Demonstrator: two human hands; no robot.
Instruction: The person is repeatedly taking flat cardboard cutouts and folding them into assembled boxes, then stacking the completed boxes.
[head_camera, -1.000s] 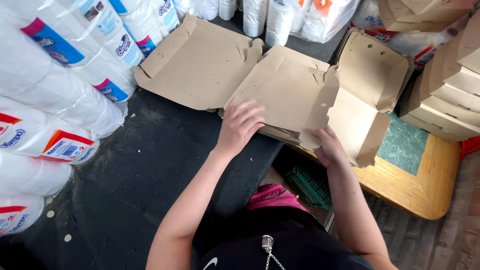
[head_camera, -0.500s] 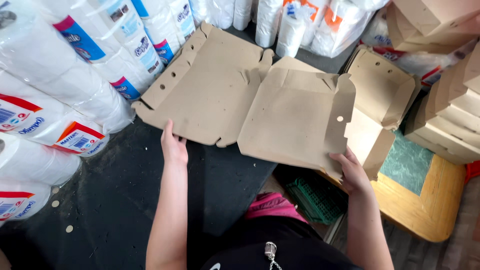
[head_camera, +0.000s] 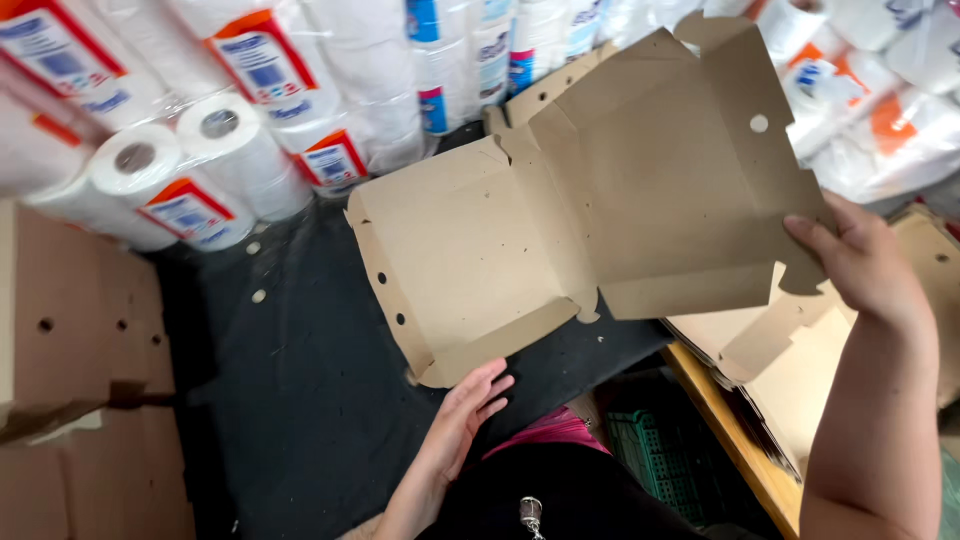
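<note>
Flat unfolded brown cardboard box blank (head_camera: 590, 220), lifted over a dark tabletop (head_camera: 300, 400) at centre. Right hand (head_camera: 865, 265) at 3 o'clock pinching its right edge; left hand (head_camera: 465, 415) at 6 o'clock, fingers loose, under the near flap. Wrapped paper rolls (head_camera: 230, 150) from 10 to 1 o'clock. More flat blanks (head_camera: 780, 380) stacked at 4 o'clock.

Cardboard sheet (head_camera: 600, 230): plain brown, small punched holes. Desk (head_camera: 300, 400): black, pale specks. Paper rolls (head_camera: 180, 170): white, with orange, red and blue labels. Crate (head_camera: 655, 455): green grid. Garment (head_camera: 545, 430): pink. Stacked cardboard (head_camera: 80, 330): brown.
</note>
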